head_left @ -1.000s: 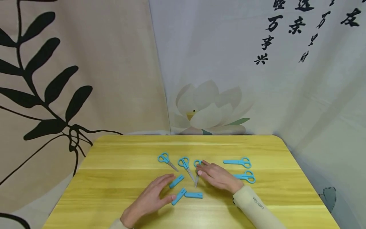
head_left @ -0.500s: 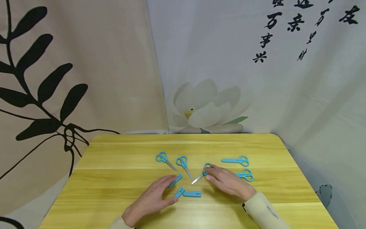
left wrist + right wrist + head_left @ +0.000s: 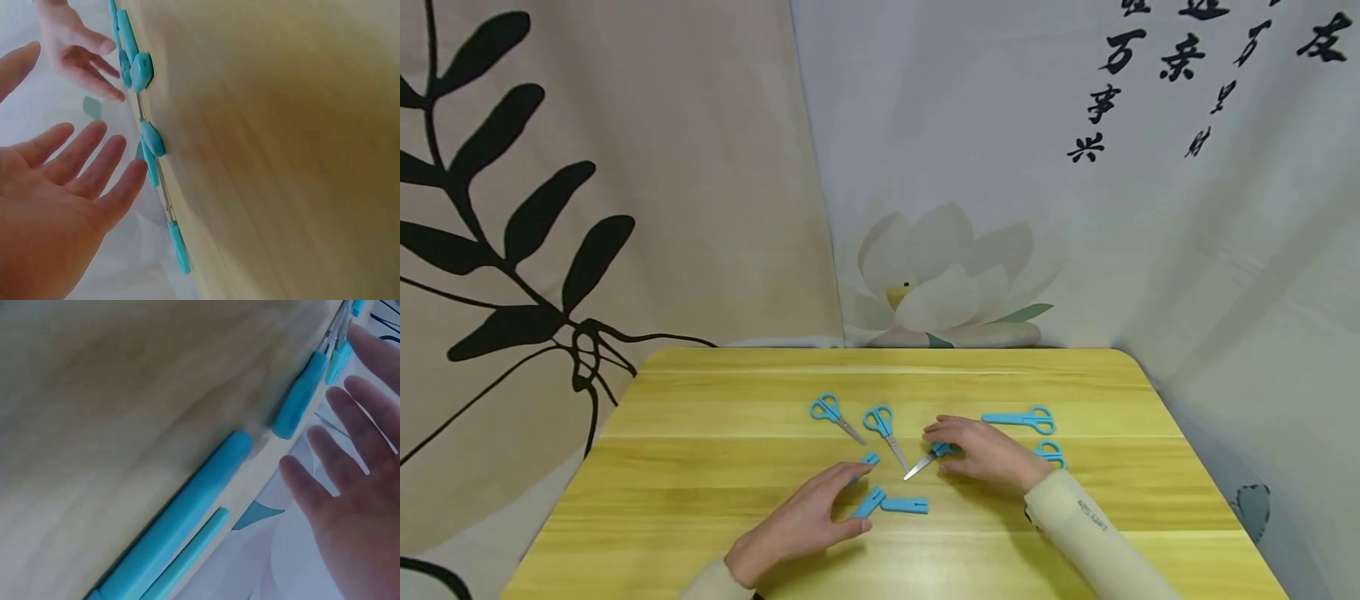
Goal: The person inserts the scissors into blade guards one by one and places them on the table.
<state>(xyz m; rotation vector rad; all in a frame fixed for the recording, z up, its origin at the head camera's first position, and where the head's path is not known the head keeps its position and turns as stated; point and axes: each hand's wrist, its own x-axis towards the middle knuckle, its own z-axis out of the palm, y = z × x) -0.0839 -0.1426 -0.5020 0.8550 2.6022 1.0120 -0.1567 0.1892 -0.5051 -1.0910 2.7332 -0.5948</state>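
In the head view my left hand (image 3: 805,512), fingers spread and thumb apart, hovers by three blue blade covers: one (image 3: 871,458) partly behind its fingers, one (image 3: 869,502) near the thumb, one (image 3: 905,506) beside that. My right hand (image 3: 985,450) is over small blue-handled scissors (image 3: 921,467), whose bare blades point to the lower left and whose finger loops it hides. The right wrist view has its fingers (image 3: 347,450) loosely extended, apart from the scissors' handle (image 3: 300,397). Two more uncovered scissors, a left pair (image 3: 826,407) and a middle pair (image 3: 880,422), lie farther back.
Two covered scissors lie at the right of the wooden table (image 3: 737,375): a back pair (image 3: 1018,419) and a front pair (image 3: 1051,452) partly behind the right hand. A printed curtain (image 3: 700,167) hangs behind the table.
The scissors under my right hand have turned and shifted right, blades now pointing lower left. The right hand then came away from the handle. My left hand has moved slightly closer to the covers.
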